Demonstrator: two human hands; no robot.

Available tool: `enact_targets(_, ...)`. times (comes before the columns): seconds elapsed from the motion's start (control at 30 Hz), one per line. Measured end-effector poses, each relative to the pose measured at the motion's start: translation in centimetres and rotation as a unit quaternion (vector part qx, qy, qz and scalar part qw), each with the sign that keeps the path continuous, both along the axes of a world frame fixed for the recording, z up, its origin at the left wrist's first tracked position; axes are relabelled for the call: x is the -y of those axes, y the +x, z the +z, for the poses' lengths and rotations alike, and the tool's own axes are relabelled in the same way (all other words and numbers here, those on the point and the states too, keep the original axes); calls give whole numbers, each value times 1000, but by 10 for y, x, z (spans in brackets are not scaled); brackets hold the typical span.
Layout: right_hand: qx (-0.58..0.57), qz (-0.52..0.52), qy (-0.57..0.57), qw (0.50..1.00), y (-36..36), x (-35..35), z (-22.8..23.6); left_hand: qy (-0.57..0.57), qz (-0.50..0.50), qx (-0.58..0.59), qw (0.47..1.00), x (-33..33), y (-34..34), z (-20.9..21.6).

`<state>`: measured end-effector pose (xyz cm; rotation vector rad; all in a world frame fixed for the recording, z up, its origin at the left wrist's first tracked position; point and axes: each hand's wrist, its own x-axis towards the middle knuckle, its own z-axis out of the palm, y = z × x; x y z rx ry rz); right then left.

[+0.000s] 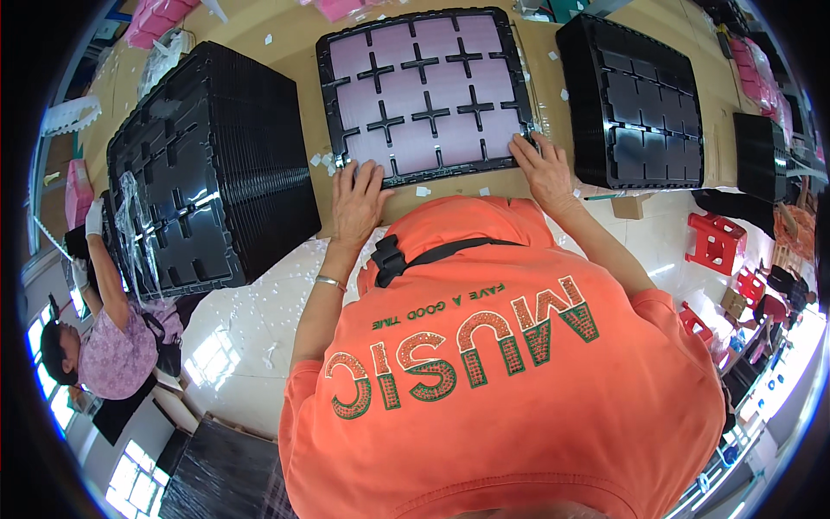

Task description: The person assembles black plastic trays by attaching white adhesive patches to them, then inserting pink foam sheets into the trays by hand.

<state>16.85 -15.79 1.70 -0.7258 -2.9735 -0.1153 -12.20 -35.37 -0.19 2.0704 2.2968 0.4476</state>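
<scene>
The black tray [454,172] lies on the table [294,52] at 12 o'clock, with flat pink sheeting [398,88] showing between its crosses. The left hand [358,201] is on its 7 o'clock corner, the right hand [546,176] on its 5 o'clock corner. Fingers look mostly straight; I can't tell if they pinch. Pushing both corners evenly should keep it straight. The left stack [264,156] at 9 o'clock and right stack [640,108] at 3 o'clock leave little side room.
</scene>
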Motion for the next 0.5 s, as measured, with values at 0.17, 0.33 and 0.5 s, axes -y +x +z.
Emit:
enact_targets(0.17,-11,3,-30,999,-10,-8,3,-2,20,-13,1000,5,-6,0)
enact_targets(0.33,-10,13,-17,1000,-11,-13,-3,6,15,-21,1000,5,-8,1)
enact_targets(0.5,1,-7,-19,1000,-6,-19,-5,12,28,-9,999,4,-7,1)
